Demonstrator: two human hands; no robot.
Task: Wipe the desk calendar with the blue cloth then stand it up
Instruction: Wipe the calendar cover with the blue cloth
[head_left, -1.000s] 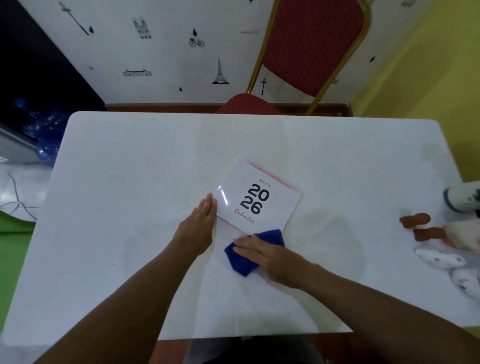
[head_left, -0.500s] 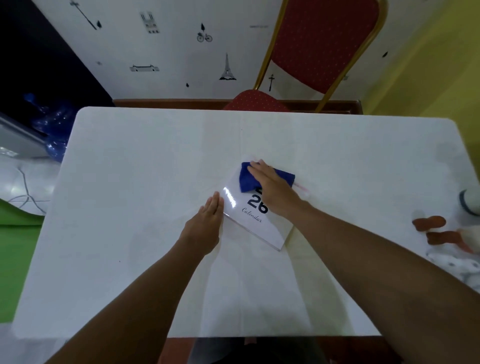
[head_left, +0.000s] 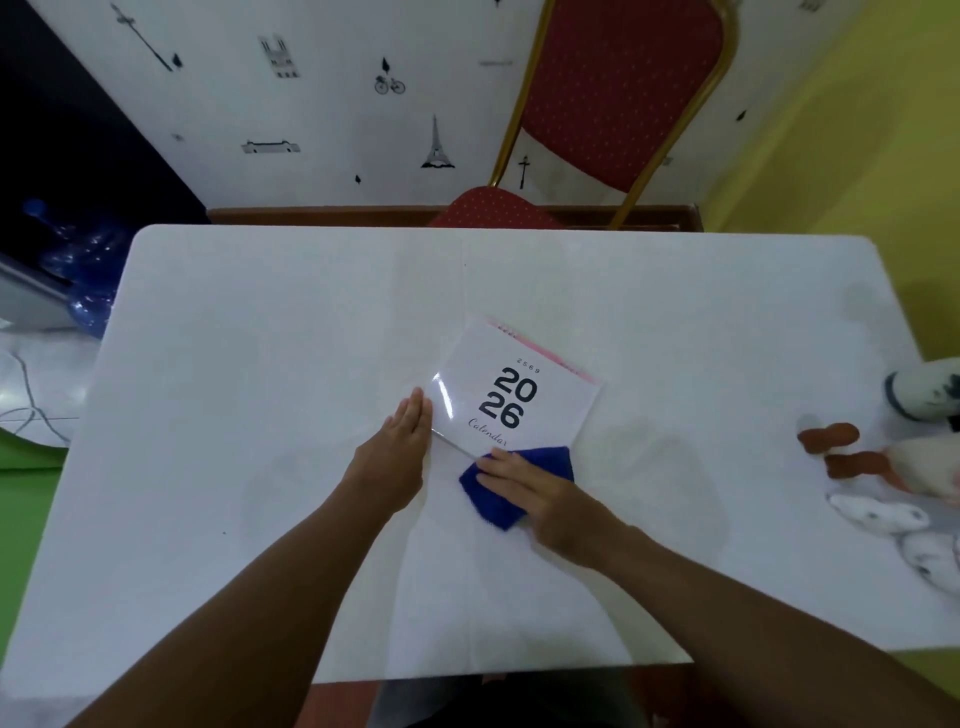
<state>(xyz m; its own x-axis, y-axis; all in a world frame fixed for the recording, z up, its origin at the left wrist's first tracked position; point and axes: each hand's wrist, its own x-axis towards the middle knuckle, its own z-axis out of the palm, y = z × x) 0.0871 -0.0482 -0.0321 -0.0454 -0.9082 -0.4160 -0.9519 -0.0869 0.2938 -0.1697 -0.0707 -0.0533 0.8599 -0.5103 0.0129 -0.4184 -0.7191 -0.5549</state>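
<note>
1. Calendar (head_left: 524, 395): lies flat near the middle of the white table (head_left: 260, 364), turned at an angle, cover up, reading "2026 Calendar".
2. Left hand (head_left: 397, 457): flat and open, fingers together, fingertips against the calendar's left edge.
3. Right hand (head_left: 540, 493): palm down, fingers extended, pressing the cloth (head_left: 498, 493).
4. Cloth: blue, folded, overlapping the calendar's near corner and the table.
5. Chair (head_left: 618, 93): red, behind the far edge.
6. Soft toys (head_left: 883, 483): at the table's right edge.

The desk calendar (head_left: 519, 395) lies flat mid-table (head_left: 260, 364), cloth (head_left: 498, 493) at its near corner, chair (head_left: 597, 104) behind, soft toys (head_left: 893, 493) far right.
</note>
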